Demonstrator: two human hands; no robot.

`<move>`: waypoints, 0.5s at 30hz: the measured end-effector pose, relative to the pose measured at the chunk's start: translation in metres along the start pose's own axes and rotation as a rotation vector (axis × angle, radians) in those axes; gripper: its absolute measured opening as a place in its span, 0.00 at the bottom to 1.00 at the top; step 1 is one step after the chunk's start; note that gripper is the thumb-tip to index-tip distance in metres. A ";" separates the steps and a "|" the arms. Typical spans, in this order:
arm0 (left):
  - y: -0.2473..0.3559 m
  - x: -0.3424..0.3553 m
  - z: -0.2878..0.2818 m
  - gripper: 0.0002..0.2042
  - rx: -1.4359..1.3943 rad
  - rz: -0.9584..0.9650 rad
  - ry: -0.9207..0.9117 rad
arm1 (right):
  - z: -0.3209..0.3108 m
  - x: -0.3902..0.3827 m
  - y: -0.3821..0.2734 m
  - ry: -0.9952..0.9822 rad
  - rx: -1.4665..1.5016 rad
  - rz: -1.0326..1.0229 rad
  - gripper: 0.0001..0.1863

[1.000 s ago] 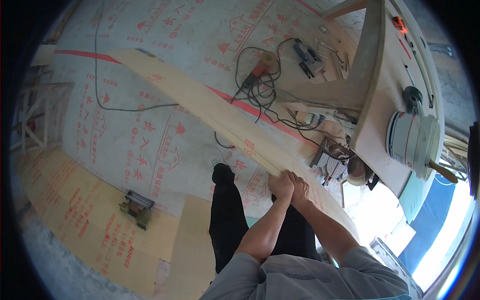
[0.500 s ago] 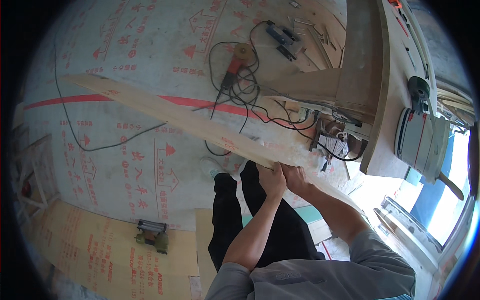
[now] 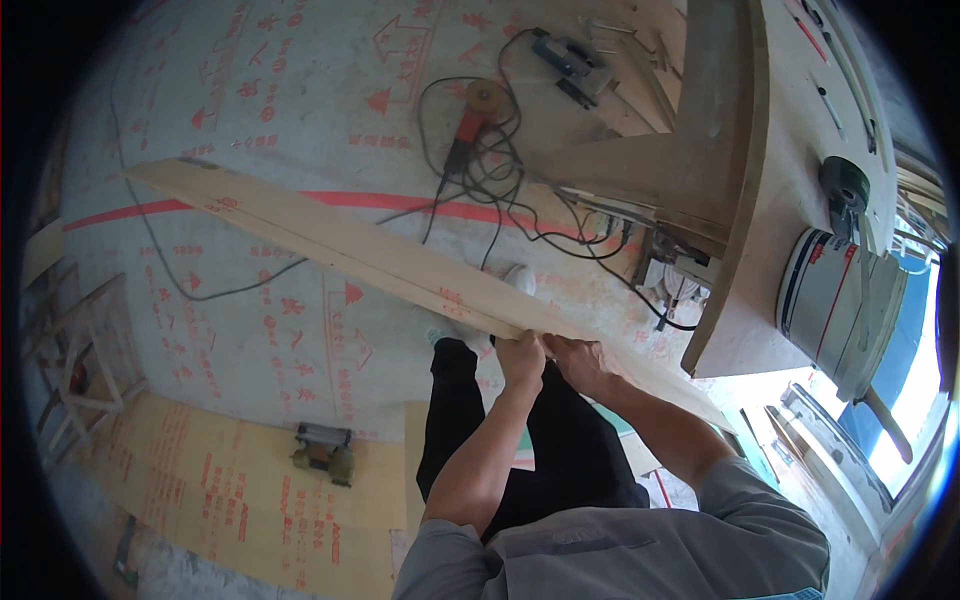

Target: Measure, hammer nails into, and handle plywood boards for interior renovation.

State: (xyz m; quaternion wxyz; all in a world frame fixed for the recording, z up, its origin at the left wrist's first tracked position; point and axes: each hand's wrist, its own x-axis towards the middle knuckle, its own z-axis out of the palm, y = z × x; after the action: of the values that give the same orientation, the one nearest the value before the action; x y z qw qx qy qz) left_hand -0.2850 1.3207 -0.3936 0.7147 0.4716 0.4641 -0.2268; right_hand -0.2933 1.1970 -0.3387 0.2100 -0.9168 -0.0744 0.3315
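A long, pale wooden board [image 3: 390, 272] with small red marks slants across the view, from the far left to beside my right forearm. My left hand [image 3: 521, 362] is closed on its near edge, around the middle of its length. Close against it, my right hand [image 3: 583, 366] grips the same edge, its thumb side toward the left hand. The fingers under the board are hidden. Below the board are my legs in black trousers.
A red angle grinder [image 3: 467, 135] lies among tangled black cables on the covered floor. At right stands a wooden workbench [image 3: 735, 230] with a white bucket [image 3: 835, 300] on it. A green-and-grey tool [image 3: 323, 455] sits on a yellow sheet [image 3: 230, 490] at lower left.
The board has tilted, so more of its broad face shows, and a line along its length is visible. Both hands have shifted slightly left with it, still gripping.
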 end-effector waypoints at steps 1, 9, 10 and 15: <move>0.006 0.002 -0.006 0.12 0.011 0.008 0.012 | -0.004 0.006 -0.012 0.036 0.021 0.008 0.16; 0.143 -0.013 -0.047 0.15 -0.037 -0.243 -0.033 | -0.024 0.041 -0.099 0.084 0.005 0.020 0.18; 0.161 -0.014 -0.053 0.15 -0.019 -0.248 -0.056 | -0.025 0.047 -0.112 0.097 -0.006 0.036 0.18; 0.227 0.029 -0.108 0.17 0.048 -0.262 -0.109 | -0.036 0.107 -0.200 0.128 -0.014 0.128 0.18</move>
State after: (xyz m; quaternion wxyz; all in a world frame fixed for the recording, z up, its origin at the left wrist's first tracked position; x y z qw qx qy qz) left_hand -0.1469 1.5224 -0.3267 0.6915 0.4112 0.4767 -0.3543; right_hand -0.1878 1.3949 -0.2887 0.1861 -0.9405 -0.0043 0.2842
